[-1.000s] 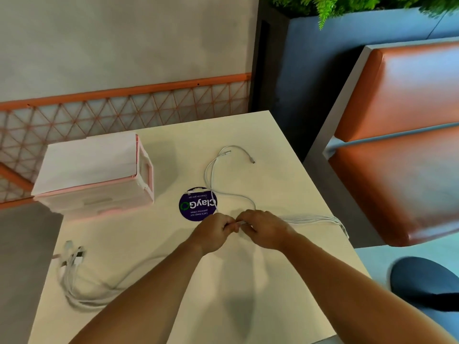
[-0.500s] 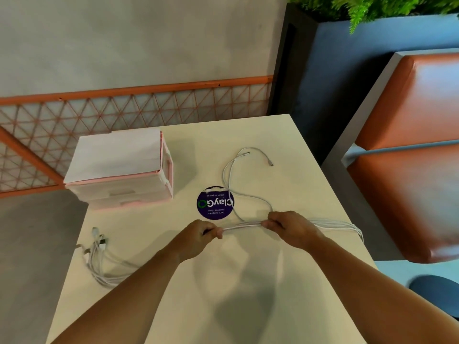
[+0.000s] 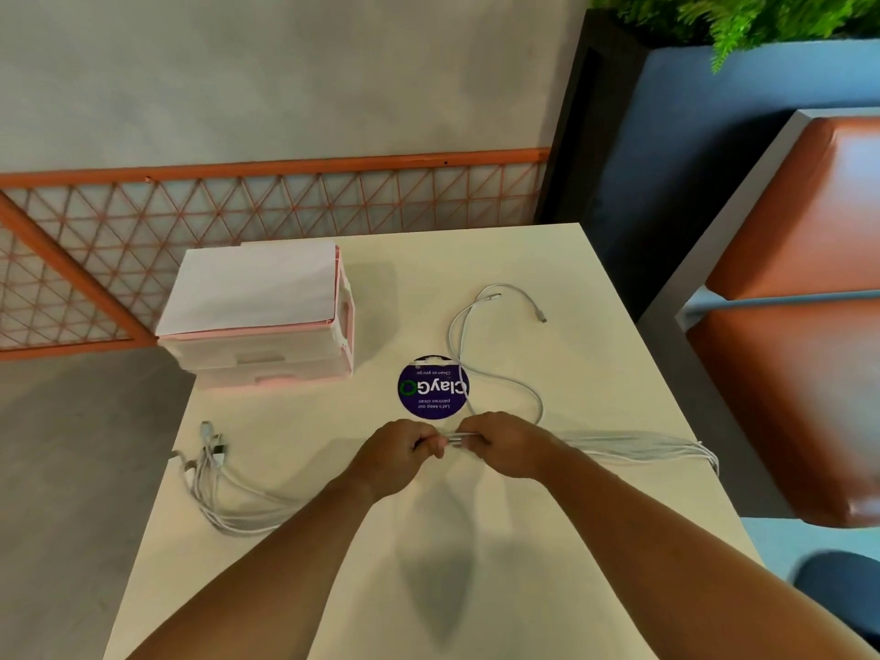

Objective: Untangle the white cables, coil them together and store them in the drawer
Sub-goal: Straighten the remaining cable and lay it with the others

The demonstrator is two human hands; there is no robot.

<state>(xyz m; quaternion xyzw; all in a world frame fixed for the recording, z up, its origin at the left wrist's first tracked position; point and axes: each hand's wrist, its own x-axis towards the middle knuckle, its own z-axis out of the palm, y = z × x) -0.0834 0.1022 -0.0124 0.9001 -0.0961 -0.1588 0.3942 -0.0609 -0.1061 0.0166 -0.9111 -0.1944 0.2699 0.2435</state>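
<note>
The cream table point(image 3: 595, 373) fills the middle of the view. Its far edge meets a grey wall with an orange lattice panel point(image 3: 285, 202) along the base. To the right stands an orange padded bench point(image 3: 809, 354), well apart from the things on the table. Green fern leaves point(image 3: 743, 21) hang over a dark blue partition behind it.

On the far left part of the table sits the drawer unit point(image 3: 257, 326), a pink-framed box with a white top (two translucent drawer fronts show, one above the other, both pushed in).

The white cables point(image 3: 638, 451) lie across the table in one long run. They curve along the near left side, disappear behind the left forearm, pass through both hands, and fan out as a flat bundle toward the right edge, where they bend over it. One strand leaves the bundle by the right hand and loops away across a round purple sticker point(image 3: 431, 388) printed "ClayGO", which reads upside down from here.

The left hand point(image 3: 405, 450) is knuckles-up with its fingers curled round the bundle. The right hand point(image 3: 505, 440) sits just beside it, fingers likewise curled and gripping the same cables. Only a short stretch of white shows between the two hands.

A cluster of plugs point(image 3: 214, 445) lies near the left edge of the table. The loose strand ends in a small connector point(image 3: 542, 319) on the far right part.
</note>
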